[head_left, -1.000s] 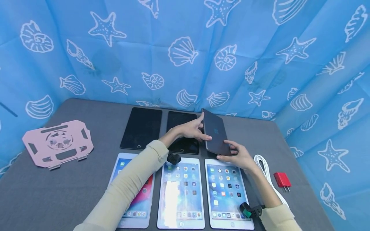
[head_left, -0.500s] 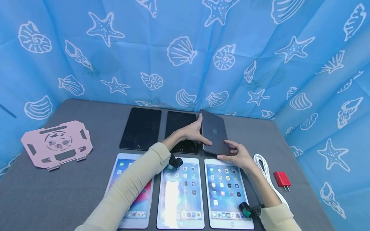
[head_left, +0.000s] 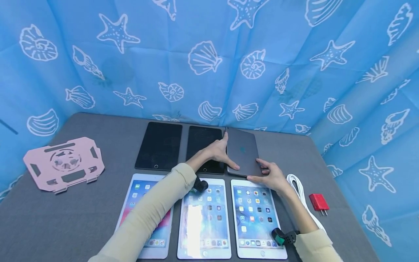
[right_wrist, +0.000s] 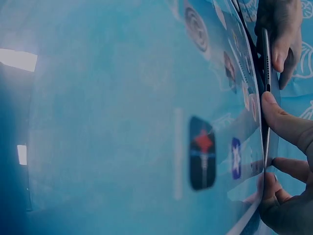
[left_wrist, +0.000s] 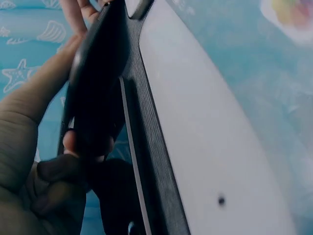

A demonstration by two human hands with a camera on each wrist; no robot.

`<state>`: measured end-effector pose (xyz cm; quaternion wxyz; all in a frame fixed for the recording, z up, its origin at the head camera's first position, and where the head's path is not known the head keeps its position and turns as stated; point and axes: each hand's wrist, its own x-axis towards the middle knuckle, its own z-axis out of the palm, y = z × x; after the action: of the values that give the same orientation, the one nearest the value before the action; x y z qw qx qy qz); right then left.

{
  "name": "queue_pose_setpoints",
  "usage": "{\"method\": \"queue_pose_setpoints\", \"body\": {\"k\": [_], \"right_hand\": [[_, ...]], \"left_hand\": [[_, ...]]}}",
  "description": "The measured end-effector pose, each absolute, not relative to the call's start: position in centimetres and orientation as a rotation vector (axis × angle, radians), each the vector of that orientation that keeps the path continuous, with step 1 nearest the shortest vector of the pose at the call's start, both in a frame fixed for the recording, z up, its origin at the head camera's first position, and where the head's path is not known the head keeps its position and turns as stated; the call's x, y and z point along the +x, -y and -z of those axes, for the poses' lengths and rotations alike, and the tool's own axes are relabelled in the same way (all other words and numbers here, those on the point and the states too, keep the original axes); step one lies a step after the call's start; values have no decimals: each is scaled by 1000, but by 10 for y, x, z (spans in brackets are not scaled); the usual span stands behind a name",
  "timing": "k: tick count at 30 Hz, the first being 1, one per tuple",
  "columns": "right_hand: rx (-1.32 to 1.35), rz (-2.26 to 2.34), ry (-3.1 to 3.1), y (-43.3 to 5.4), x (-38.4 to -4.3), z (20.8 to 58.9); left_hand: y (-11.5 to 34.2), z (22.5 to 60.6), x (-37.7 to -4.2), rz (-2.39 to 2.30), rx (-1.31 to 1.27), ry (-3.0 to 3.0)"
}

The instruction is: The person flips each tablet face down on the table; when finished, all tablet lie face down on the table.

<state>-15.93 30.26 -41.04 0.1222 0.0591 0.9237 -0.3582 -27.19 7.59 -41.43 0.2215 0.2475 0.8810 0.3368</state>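
Observation:
A dark grey tablet (head_left: 243, 149), back side up with a small logo, lies at a slight tilt at the right of the back row. My left hand (head_left: 216, 150) grips its left side, the thumb on the back and other fingers reaching under the edge in the left wrist view. My right hand (head_left: 272, 176) pinches the near right corner, thumb at the near edge. In the right wrist view the tablet's thin edge (right_wrist: 267, 63) shows between both hands. Just in front lies a white tablet (head_left: 258, 218) with its screen lit. A black-screened tablet (head_left: 203, 140) sits under my left wrist.
Another black-screened tablet (head_left: 159, 145) lies at back left. Two more lit white tablets, the middle one (head_left: 205, 218) and the left one (head_left: 157, 243), fill the front row. A pink case (head_left: 65, 163) is far left; a white cable (head_left: 299, 191) and red charger (head_left: 319, 203) are right.
The dark grey tablet has come down from a steep tilt to nearly flat, its left side lowered by my left hand. My right hand has stayed at the near right corner.

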Motion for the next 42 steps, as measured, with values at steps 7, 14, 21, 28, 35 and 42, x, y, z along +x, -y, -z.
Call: {"method": "queue_pose_setpoints", "body": {"k": [7,14,21,28,35,42], "right_hand": [[134,1020,-2747,-308,-161,413],[89,1019,-2755,-311,-164,412],[109,1015,-2751,-312,-166,414],[123,986,-2770,-313,-164,414],[129,979,-2770,-313,-164,411],[115,994,-2764,-314,-165,413]], "left_hand": [[-84,416,-270,-833,637,-2521],[-89,414,-268,-766,582,-2562],[-91,410,-267,-698,553,-2558],[-94,410,-269,-572,600,-2608],[-95,409,-269,-555,615,-2633],[-96,410,-268,-518,605,-2652]]}}
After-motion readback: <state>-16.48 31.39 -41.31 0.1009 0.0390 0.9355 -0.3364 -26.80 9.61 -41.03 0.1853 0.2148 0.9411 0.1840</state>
